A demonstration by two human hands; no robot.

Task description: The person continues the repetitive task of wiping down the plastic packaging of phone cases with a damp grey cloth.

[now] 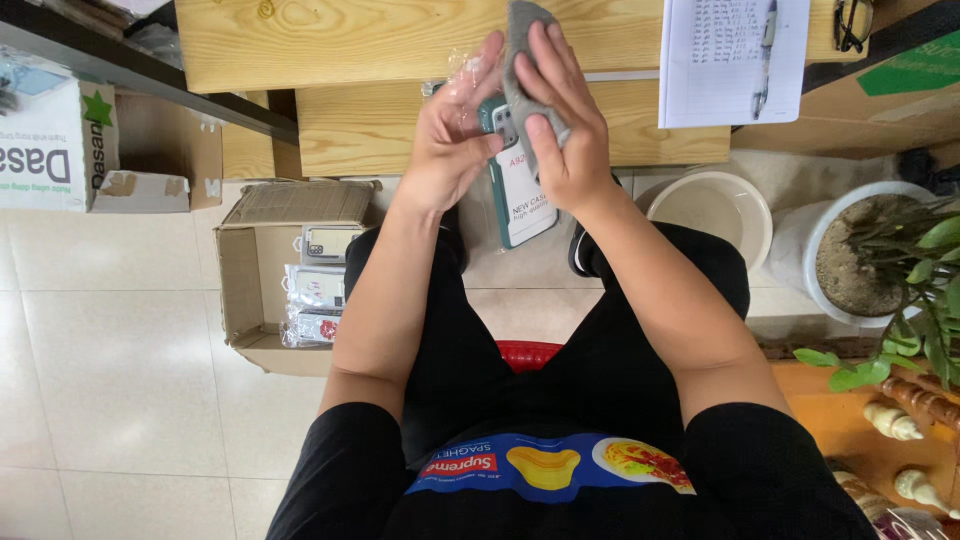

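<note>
The left hand [445,150] grips a packaged phone case [520,190], dark green with a camera cut-out and a white card insert in a clear sleeve, held in the air over the person's lap, just before the near edge of the wooden bench [400,60]. The right hand [565,130] closes its fingers [540,60] on a grey cloth [522,50] pressed against the case's upper end.

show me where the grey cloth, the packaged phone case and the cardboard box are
grey cloth [520,40], head view, upper part above the fingers
packaged phone case [525,205], head view, white label area
cardboard box [238,270], head view, left inner wall
</note>
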